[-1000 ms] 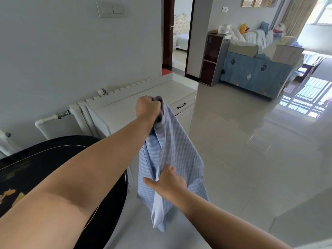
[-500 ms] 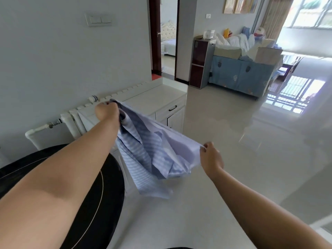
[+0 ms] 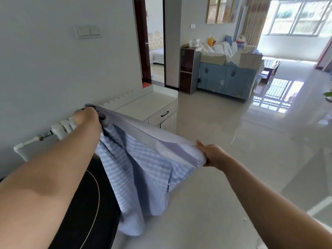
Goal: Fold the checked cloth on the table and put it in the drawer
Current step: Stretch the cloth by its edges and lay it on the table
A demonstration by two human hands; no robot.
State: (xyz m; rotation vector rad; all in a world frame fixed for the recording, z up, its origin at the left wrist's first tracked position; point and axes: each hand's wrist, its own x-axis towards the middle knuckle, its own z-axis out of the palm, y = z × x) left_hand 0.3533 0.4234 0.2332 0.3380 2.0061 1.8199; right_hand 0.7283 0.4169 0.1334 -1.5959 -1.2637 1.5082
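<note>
The blue-and-white checked cloth (image 3: 143, 166) is stretched in the air between my two hands, its top edge taut and the rest hanging down over the floor. My left hand (image 3: 88, 119) grips one upper corner near the wall. My right hand (image 3: 212, 155) grips the opposite corner, further right and lower. The black round table (image 3: 84, 203) lies below my left arm, partly hidden by it. Beyond the cloth stands a white cabinet (image 3: 145, 103) whose drawer (image 3: 163, 114), with a black handle, is closed.
A white radiator with a pipe (image 3: 53, 131) runs along the wall behind my left hand. Pale glossy floor (image 3: 224, 123) spreads to the right. A dark narrow cupboard (image 3: 188, 72) and a blue-covered sofa (image 3: 228, 78) stand far back, beside a doorway.
My hands have drawn apart, left toward the wall and right outward, spreading the bunched hanging cloth into a taut top edge. One second ago my right hand was low on the dangling cloth.
</note>
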